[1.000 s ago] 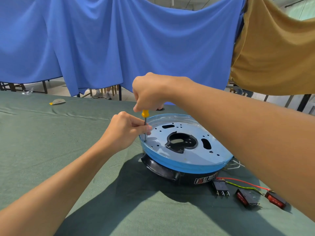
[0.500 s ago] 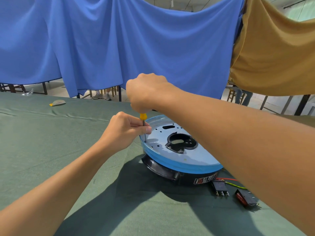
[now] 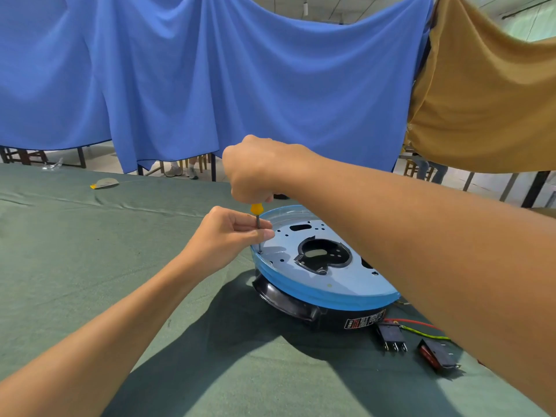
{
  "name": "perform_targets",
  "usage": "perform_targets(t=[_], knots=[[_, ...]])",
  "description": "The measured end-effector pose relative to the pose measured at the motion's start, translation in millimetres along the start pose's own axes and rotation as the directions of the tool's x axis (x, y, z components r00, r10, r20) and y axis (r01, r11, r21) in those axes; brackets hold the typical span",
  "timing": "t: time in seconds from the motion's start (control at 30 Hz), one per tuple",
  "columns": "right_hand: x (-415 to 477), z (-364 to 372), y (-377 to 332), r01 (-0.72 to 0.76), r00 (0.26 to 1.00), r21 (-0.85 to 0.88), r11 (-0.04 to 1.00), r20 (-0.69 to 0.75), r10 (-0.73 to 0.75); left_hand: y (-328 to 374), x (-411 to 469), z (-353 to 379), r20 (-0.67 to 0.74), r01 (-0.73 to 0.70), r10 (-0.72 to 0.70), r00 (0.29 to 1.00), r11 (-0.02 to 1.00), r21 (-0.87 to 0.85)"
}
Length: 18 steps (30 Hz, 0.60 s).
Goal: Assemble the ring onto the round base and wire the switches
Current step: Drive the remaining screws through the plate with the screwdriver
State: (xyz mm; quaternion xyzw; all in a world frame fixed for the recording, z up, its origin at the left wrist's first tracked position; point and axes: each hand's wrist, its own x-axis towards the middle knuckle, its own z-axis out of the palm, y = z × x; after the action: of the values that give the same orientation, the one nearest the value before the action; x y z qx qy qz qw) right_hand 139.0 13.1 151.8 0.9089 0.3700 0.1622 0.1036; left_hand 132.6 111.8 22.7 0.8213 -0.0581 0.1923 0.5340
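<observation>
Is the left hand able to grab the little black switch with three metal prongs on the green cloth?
Probably, once it lets go. The left hand is pinching the metal shaft of the yellow-handled screwdriver. The black switch with three metal prongs lies uncovered on the green cloth, with open cloth between them.

round base [image 3: 316, 316]: black, flat on green worktop [image 3: 90, 266] | ring [image 3: 331, 293]: blue, sits on top of base, flat top full of holes | screwdriver [image 3: 257, 219]: yellow handle, stands upright, tip at ring's left edge | switches [image 3: 391, 335]: two, black, one shows red, lie near base, red and yellow-green wires [image 3: 427, 334]
</observation>
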Motion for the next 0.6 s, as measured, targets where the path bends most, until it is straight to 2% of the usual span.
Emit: perform_targets(t=[0.13, 0.23, 0.3, 0.43, 0.53, 0.6], knots=[[3.2, 0.3, -3.6, -0.039, 0.997, -0.038, 0.999, 0.061, 0.041, -1.1, -0.3, 3.2, -0.024, -0.021, 0.021, 0.999, 0.999, 0.024], [7.0, -8.9, -3.9, 0.032, 0.986, -0.074, 0.997, 0.165, -0.019, -1.1, -0.9, 3.2, -0.018, -0.025, 0.026, 0.999, 0.998, 0.057], [9.7, -12.2, -2.5, 0.064, 0.972, -0.029, 0.998, 0.226, -0.055, -1.5, -0.8, 3.1, -0.015, -0.023, 0.024, 1.000, 0.996, 0.083], [5.8, -5.3, 2.2, 0.027, 0.995, 0.050, 0.998, 0.097, -0.032, -1.7, 0.6, 3.6, 0.004, -0.031, 0.031, 1.000, 0.986, 0.162], [1.7, 1.3, 0.2, -0.016, 1.000, 0.081, 0.997, 0.015, 0.015, -1.0, 0.1, 2.3, -0.026, -0.023, 0.026, 0.999, 0.996, 0.089], [3.6, 5.1, 0.0, -0.056, 0.998, 0.083, 0.995, 0.010, 0.055, 0.4, -0.1, 2.3, -0.093, -0.053, 0.053, 0.994, 0.999, 0.005]])
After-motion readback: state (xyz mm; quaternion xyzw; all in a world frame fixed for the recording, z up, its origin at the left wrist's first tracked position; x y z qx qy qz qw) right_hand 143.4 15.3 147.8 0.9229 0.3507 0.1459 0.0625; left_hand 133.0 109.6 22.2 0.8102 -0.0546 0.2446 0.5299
